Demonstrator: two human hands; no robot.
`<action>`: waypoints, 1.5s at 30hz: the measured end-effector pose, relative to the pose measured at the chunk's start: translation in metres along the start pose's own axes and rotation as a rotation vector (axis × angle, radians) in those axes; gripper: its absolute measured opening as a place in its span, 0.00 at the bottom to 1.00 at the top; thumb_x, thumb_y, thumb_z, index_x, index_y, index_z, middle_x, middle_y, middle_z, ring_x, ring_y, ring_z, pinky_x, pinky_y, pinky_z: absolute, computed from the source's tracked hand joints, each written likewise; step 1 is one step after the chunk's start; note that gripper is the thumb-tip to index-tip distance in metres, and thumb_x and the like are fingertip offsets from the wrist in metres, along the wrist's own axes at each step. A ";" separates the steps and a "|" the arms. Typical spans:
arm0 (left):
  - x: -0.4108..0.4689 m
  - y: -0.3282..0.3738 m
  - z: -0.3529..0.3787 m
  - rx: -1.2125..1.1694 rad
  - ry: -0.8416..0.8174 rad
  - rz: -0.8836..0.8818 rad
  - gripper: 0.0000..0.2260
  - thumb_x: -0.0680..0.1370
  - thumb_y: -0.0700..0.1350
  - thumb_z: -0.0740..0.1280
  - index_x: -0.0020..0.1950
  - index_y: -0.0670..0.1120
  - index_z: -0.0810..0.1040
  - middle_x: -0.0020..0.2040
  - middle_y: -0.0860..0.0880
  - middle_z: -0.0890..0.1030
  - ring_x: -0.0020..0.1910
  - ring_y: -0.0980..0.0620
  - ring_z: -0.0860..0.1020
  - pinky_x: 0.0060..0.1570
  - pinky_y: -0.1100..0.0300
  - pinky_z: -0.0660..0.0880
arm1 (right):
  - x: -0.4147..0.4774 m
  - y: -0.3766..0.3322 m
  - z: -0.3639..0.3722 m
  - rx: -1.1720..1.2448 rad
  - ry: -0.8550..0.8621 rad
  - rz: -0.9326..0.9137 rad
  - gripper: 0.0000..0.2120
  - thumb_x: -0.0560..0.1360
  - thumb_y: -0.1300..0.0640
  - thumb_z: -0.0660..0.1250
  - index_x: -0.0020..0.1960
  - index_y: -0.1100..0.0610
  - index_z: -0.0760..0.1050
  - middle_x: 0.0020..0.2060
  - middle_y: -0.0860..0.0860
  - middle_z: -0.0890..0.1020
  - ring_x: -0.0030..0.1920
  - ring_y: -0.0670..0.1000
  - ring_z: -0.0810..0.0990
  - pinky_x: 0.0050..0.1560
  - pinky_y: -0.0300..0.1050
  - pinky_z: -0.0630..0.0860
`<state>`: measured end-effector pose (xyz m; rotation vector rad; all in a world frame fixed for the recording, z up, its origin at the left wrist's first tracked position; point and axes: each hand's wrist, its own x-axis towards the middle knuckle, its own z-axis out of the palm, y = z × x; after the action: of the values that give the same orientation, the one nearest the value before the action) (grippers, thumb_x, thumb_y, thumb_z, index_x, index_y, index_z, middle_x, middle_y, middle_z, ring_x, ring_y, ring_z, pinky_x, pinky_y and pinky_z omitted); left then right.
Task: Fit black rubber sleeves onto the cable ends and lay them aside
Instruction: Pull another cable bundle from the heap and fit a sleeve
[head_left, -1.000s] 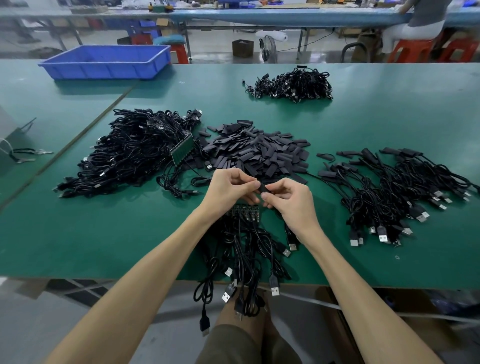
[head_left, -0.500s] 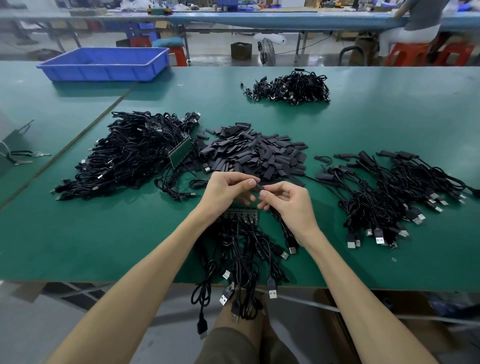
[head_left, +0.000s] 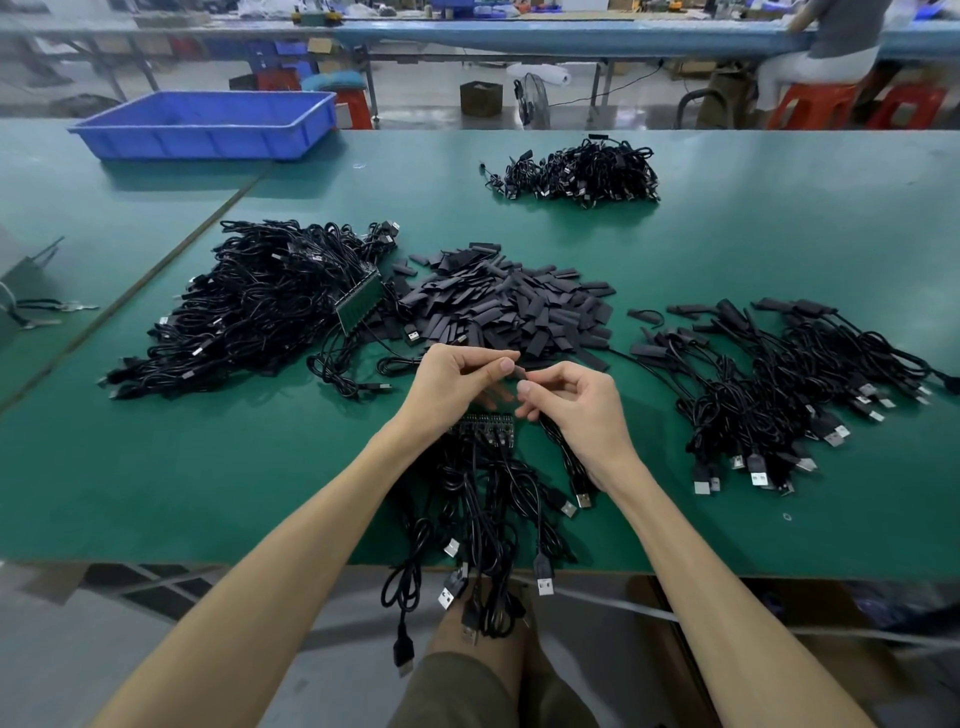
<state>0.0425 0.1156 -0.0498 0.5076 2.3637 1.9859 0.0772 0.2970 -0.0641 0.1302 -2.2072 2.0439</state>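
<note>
My left hand (head_left: 454, 382) and my right hand (head_left: 576, 410) meet over the green table, just in front of the heap of black rubber sleeves (head_left: 511, 306). The left hand pinches a small black sleeve (head_left: 519, 371) between thumb and forefinger. The right hand holds a black cable (head_left: 569, 460) whose USB plug lies below the wrist; its other end points at the sleeve and is mostly hidden by fingers. Under the hands a small circuit strip (head_left: 485, 423) has a bundle of cables (head_left: 483, 519) trailing over the table's front edge.
A large tangle of bare cables (head_left: 260, 306) lies at the left, sleeved cables (head_left: 779, 384) fan out at the right, and a smaller cable heap (head_left: 576, 174) sits farther back. A blue tray (head_left: 208, 124) stands at the back left. A person sits at the far bench.
Both hands have lifted slightly and drawn a little apart; the sleeve now shows between the fingertips. The camera view has tilted a bit.
</note>
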 end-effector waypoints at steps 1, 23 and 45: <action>0.000 0.000 0.001 0.028 0.002 0.007 0.10 0.81 0.40 0.69 0.60 0.39 0.84 0.43 0.44 0.87 0.39 0.47 0.86 0.39 0.54 0.83 | 0.000 0.000 0.000 -0.005 0.003 0.001 0.03 0.76 0.64 0.75 0.49 0.61 0.83 0.35 0.57 0.87 0.38 0.56 0.87 0.43 0.43 0.82; 0.001 0.000 -0.002 0.050 0.035 -0.002 0.07 0.79 0.37 0.71 0.56 0.38 0.84 0.40 0.42 0.86 0.36 0.43 0.86 0.38 0.53 0.84 | 0.000 0.001 0.000 -0.002 0.030 0.033 0.08 0.74 0.62 0.78 0.50 0.60 0.82 0.38 0.55 0.87 0.40 0.55 0.88 0.46 0.44 0.83; -0.004 0.037 0.027 0.383 -0.250 -0.151 0.11 0.81 0.54 0.68 0.51 0.47 0.83 0.40 0.51 0.85 0.35 0.55 0.81 0.36 0.61 0.76 | 0.003 0.002 -0.007 0.186 0.263 0.079 0.04 0.75 0.56 0.77 0.50 0.50 0.88 0.50 0.51 0.88 0.56 0.51 0.85 0.62 0.50 0.80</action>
<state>0.0609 0.1458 -0.0208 0.5302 2.5337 1.3250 0.0744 0.3045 -0.0651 -0.1998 -1.8944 2.1627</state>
